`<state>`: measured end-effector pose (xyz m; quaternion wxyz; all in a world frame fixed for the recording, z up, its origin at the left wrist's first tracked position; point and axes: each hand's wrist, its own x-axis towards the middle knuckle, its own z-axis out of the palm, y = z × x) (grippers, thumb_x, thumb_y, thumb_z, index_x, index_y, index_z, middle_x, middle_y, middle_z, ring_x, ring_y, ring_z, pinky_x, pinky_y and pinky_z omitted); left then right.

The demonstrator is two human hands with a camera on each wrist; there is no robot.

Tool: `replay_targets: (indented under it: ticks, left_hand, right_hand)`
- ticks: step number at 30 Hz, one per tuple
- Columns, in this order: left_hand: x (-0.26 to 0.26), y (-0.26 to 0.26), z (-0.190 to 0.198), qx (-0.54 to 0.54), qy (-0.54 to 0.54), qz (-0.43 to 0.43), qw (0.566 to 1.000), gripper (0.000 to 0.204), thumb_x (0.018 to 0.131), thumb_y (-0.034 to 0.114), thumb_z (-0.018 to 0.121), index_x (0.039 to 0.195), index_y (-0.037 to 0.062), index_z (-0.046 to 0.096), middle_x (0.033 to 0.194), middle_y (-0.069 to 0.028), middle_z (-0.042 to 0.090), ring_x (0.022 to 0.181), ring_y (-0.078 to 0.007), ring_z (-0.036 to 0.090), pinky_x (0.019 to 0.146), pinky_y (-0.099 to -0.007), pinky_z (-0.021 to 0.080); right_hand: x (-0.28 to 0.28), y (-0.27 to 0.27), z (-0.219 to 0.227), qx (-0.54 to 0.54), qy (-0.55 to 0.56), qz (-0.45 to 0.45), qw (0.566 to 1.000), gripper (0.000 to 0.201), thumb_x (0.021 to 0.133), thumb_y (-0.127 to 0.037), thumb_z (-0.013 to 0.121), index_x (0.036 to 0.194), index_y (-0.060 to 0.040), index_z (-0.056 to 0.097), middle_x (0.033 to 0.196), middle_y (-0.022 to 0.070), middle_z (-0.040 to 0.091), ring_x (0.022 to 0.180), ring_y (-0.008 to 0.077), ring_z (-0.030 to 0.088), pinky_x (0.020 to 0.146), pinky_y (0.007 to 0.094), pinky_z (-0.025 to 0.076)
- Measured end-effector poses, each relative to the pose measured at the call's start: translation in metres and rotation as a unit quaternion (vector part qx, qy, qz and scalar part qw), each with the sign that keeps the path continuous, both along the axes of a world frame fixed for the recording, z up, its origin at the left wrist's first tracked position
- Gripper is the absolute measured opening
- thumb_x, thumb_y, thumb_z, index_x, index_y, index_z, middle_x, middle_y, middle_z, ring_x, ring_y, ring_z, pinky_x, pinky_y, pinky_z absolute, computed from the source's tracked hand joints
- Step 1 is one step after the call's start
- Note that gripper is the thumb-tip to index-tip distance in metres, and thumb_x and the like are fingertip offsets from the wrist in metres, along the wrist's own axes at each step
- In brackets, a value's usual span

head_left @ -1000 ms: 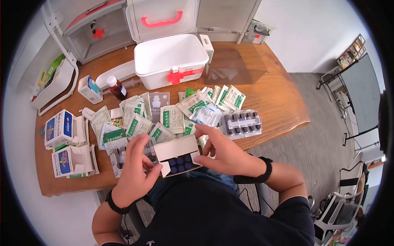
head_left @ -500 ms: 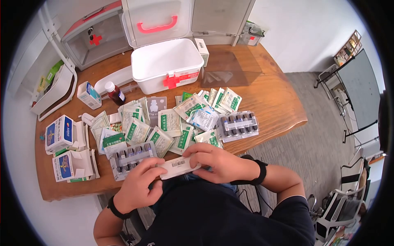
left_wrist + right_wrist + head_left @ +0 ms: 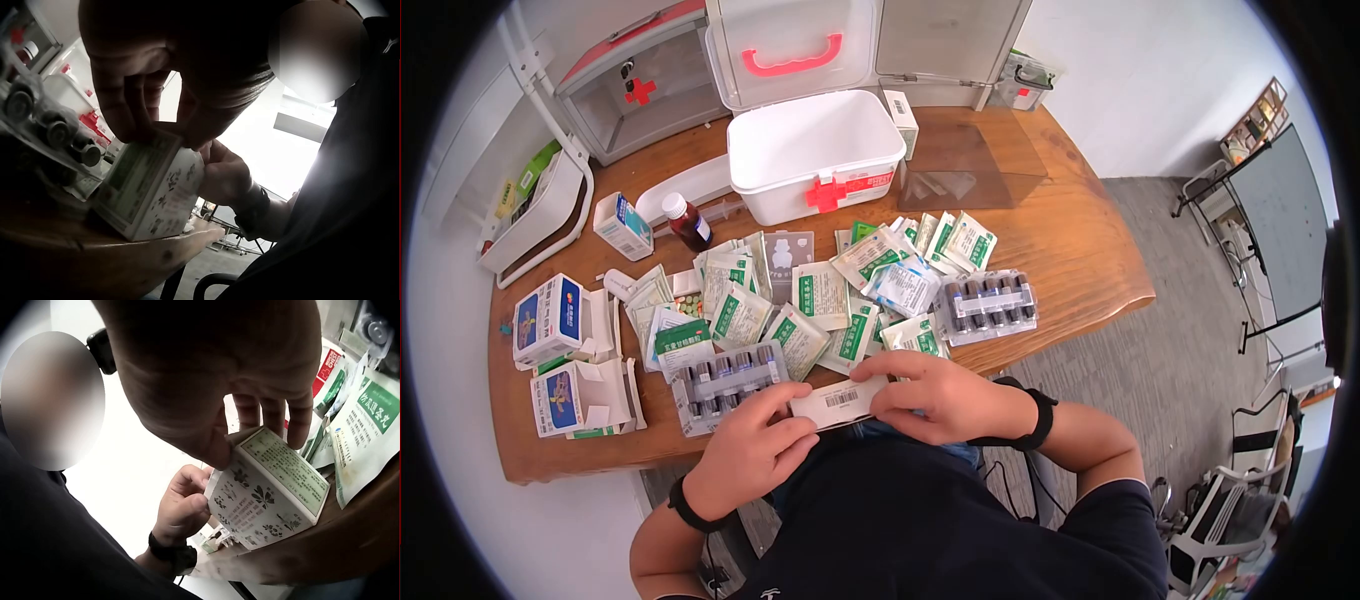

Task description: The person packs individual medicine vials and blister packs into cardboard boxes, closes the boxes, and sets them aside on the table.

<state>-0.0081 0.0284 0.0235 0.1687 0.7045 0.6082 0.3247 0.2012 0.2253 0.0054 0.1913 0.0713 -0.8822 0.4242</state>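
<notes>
A small white carton [image 3: 837, 402] with a barcode on its top flap is at the table's front edge, close before the body. My left hand [image 3: 750, 445] pinches its left end. At the other end my right hand [image 3: 920, 398] grips it, thumb on the near side and fingers over the far side. Printed plant drawings and a pale green text panel show on the carton [image 3: 269, 494] in the right wrist view. Its flap is down, so the contents are hidden. Left of it lies a clear tray of dark-capped vials [image 3: 728, 385].
Many green-and-white sachets [image 3: 800, 340] lie behind the carton. A second vial tray [image 3: 988, 305] sits right. White-and-blue boxes [image 3: 550, 320] stand left, near a brown bottle [image 3: 688, 225]. Behind are an open white first-aid box [image 3: 795, 195] and a cabinet [image 3: 635, 100].
The carton's flap was up, showing dark blue caps inside; it now lies flat with the barcode uppermost. Both hands have come in onto the carton's ends.
</notes>
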Motion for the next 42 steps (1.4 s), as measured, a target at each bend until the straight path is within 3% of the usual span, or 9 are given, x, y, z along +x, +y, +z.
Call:
replay_targets:
  ticks: [9,14,17,19,21,23,26,29,42]
  left_hand:
    - [0.006,0.005,-0.004,0.014,0.022,0.014,1.000,0.019,0.082,0.005,0.076,0.097,0.0050,0.064,0.126,-0.0164,0.061,0.083,-0.0266,0.063,0.074,-0.0367,0.054]
    - [-0.001,0.008,0.008,0.079,-0.011,0.031,0.996,0.030,0.081,0.005,0.077,0.108,0.0055,0.062,0.132,-0.0189,0.057,0.086,-0.0266,0.064,0.077,-0.0365,0.054]
    - [-0.005,0.009,0.020,0.158,0.008,0.084,0.984,0.045,0.081,0.006,0.078,0.121,0.0052,0.058,0.141,-0.0213,0.049,0.090,-0.0258,0.064,0.081,-0.0366,0.054]
    - [-0.007,0.006,0.019,0.138,0.018,0.064,0.988,0.055,0.080,0.007,0.079,0.129,0.0044,0.055,0.146,-0.0226,0.042,0.094,-0.0259,0.064,0.084,-0.0371,0.053]
    - [-0.004,0.004,0.013,0.119,0.005,0.055,0.991,0.055,0.080,0.008,0.080,0.130,0.0041,0.055,0.146,-0.0224,0.042,0.094,-0.0259,0.064,0.085,-0.0372,0.053]
    - [-0.001,0.004,0.007,0.100,-0.007,0.046,0.994,0.056,0.081,0.009,0.080,0.130,0.0037,0.055,0.145,-0.0223,0.043,0.095,-0.0259,0.064,0.085,-0.0374,0.053]
    - [0.001,0.002,0.002,0.081,-0.028,0.048,0.995,0.055,0.080,0.014,0.080,0.128,0.0037,0.055,0.144,-0.0226,0.045,0.103,-0.0274,0.060,0.088,-0.0371,0.051]
    - [0.001,-0.001,0.000,0.075,-0.038,0.043,0.996,0.056,0.080,0.015,0.080,0.129,0.0037,0.055,0.145,-0.0223,0.044,0.105,-0.0288,0.061,0.090,-0.0381,0.051]
    - [0.001,-0.008,-0.007,0.054,-0.063,0.040,0.996,0.054,0.079,0.012,0.082,0.127,0.0037,0.057,0.144,-0.0218,0.045,0.106,-0.0300,0.062,0.090,-0.0394,0.052]
  right_hand:
    - [0.001,-0.006,0.003,0.056,-0.064,-0.034,0.996,0.020,0.082,-0.002,0.076,0.096,-0.0051,0.062,0.129,0.0212,0.058,0.109,0.0401,0.063,0.089,0.0411,0.054]
    - [0.000,0.020,0.049,0.006,-0.029,-0.046,0.998,0.023,0.081,-0.005,0.075,0.096,-0.0050,0.057,0.115,0.0175,0.061,0.100,0.0378,0.064,0.083,0.0411,0.054]
    - [0.009,0.056,0.089,0.025,-0.009,-0.170,0.985,0.029,0.077,-0.008,0.080,0.096,-0.0060,0.057,0.105,0.0120,0.063,0.094,0.0277,0.065,0.079,0.0356,0.054]
    - [0.009,0.090,0.105,-0.061,-0.009,-0.299,0.952,0.027,0.079,-0.011,0.078,0.094,-0.0050,0.056,0.096,0.0077,0.062,0.087,0.0177,0.064,0.073,0.0324,0.053]
    - [0.002,0.136,0.118,-0.034,-0.037,-0.380,0.924,0.024,0.083,-0.015,0.074,0.092,-0.0034,0.055,0.088,0.0050,0.061,0.082,0.0134,0.063,0.068,0.0306,0.052]
    - [-0.015,0.164,0.122,-0.043,-0.025,-0.426,0.904,0.025,0.084,-0.020,0.071,0.090,-0.0023,0.054,0.081,0.0070,0.060,0.077,0.0163,0.063,0.067,0.0326,0.052]
    - [-0.035,0.208,0.108,0.008,-0.080,-0.456,0.886,0.026,0.082,-0.022,0.071,0.090,-0.0018,0.055,0.079,0.0097,0.061,0.077,0.0206,0.063,0.068,0.0350,0.052]
    - [-0.055,0.212,0.100,0.050,-0.125,-0.458,0.879,0.023,0.084,-0.016,0.068,0.085,-0.0020,0.050,0.075,0.0049,0.058,0.064,0.0148,0.060,0.056,0.0305,0.049]
    - [-0.101,0.224,0.069,0.109,-0.191,-0.461,0.859,0.024,0.080,-0.022,0.070,0.082,-0.0023,0.055,0.069,0.0106,0.062,0.057,0.0218,0.062,0.055,0.0356,0.051]
